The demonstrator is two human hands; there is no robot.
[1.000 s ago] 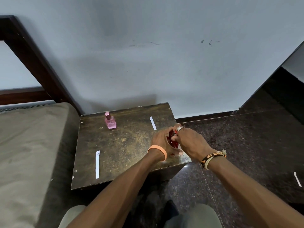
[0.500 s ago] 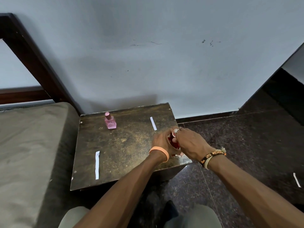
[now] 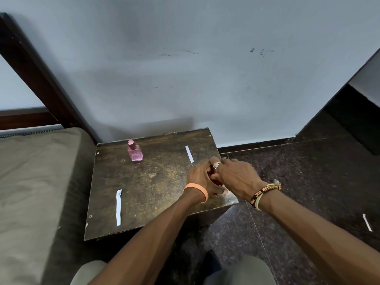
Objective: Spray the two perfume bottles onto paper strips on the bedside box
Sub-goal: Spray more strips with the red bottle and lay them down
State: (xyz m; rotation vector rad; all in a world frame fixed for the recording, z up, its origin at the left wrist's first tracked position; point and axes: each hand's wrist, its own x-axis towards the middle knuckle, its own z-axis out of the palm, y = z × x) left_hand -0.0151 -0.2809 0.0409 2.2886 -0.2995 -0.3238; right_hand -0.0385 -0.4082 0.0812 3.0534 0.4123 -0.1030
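While both hands are busy with the small dark red perfume bottle (image 3: 216,182) at the near right edge of the worn dark-brown wooden bedside box (image 3: 156,182), the task looks barely begun. The pink glass perfume bottle (image 3: 134,152) stands upright and capped at the far left, untouched. The two narrow white paper strips lie flat, the far-right strip (image 3: 189,154) just beyond the hands and the near-left strip (image 3: 118,207) well apart from them. Whether either is wet cannot be told.

The left hand (image 3: 200,177), with an orange wristband (image 3: 196,190), wraps the red bottle from the left, thumb along its near side. The right hand (image 3: 236,177) comes from the right, its ringed fingers (image 3: 216,165) curled over the bottle's top, probably working the cap, which is hidden. Both sprays are likely still to do.
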